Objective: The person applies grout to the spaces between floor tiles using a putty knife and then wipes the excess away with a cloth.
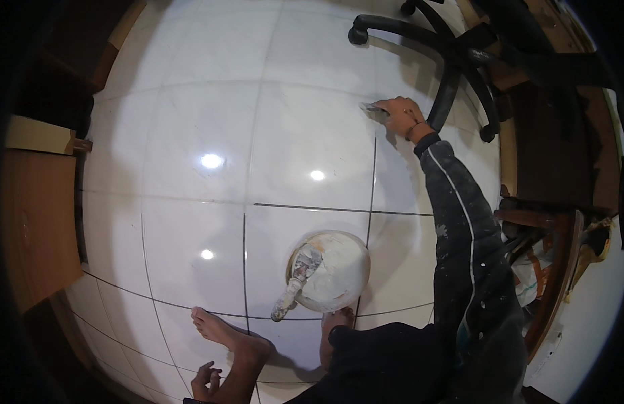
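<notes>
My right hand [401, 116] reaches far out over the tiled floor [312, 145]. Its fingers close on a small, flat, greyish scraper [371, 107], pressed to the tile near a joint; much of the scraper is hidden by the fingers. Low at the left, my left hand [205, 381] hangs beside my leg, its visible fingers loosely bent and apart, with nothing seen in them. A round tub of white paste [342, 269] stands by my feet. Across its rim lies a paste-smeared putty knife [302, 278], handle toward the lower left.
A black wheeled chair base [453, 50] stands just beyond my right hand. Wooden furniture [46, 225] lines the left side, and a wooden frame [557, 266] with bags stands at the right. Tile joints [312, 207] near me are dark; farther ones look whitish.
</notes>
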### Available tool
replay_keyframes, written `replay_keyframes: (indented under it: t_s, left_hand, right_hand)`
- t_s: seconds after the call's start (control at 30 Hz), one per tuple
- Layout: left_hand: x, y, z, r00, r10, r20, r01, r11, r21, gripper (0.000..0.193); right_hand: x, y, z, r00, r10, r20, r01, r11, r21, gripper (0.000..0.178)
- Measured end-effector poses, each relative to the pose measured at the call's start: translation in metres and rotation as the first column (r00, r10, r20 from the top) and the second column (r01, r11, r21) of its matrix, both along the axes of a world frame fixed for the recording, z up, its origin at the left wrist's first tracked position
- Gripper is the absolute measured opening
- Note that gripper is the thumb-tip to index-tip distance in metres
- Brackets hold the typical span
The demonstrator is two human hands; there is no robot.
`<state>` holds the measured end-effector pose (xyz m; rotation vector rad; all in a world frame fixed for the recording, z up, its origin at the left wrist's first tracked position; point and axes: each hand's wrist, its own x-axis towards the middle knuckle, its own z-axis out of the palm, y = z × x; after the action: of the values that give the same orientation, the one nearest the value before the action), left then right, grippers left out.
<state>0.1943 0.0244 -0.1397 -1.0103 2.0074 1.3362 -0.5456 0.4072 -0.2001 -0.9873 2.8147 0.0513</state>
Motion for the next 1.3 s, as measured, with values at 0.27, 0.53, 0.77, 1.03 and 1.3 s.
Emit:
replay_keyframes:
  t_s: [0.27, 0.53, 0.77, 1.03, 1.3]
  left_hand:
    - [-0.022, 0.016, -0.001, 0.993, 0.094, -0.069, -0.092, 0.995, 0.032, 0.03]
    - [-0.024, 0.012, -0.001, 0.998, 0.016, -0.068, -0.018, 0.999, -0.038, 0.031]
    - [-0.03, 0.02, 0.004, 0.998, -0.032, -0.054, 0.028, 0.997, -0.067, 0.033]
    - [-0.031, 0.021, 0.003, 1.0, 0.017, -0.016, -0.017, 1.0, 0.004, 0.033]
    - [-0.029, 0.019, 0.001, 0.999, -0.016, -0.044, 0.015, 1.0, -0.021, 0.033]
  right_hand:
    - [0.108, 0.023, 0.019, 0.953, 0.109, 0.282, -0.145, 0.983, 0.109, 0.041]
    - [0.054, 0.037, 0.009, 0.948, 0.21, 0.239, -0.09, 0.898, -0.43, 0.044]
    - [0.093, 0.068, 0.001, 0.88, 0.278, 0.385, -0.206, 0.954, -0.219, 0.046]
    - [0.058, 0.024, 0.011, 0.995, -0.025, 0.098, 0.039, 0.989, -0.146, 0.049]
    - [0.183, 0.038, 0.02, 0.936, 0.124, 0.329, -0.118, 0.992, -0.037, 0.06]
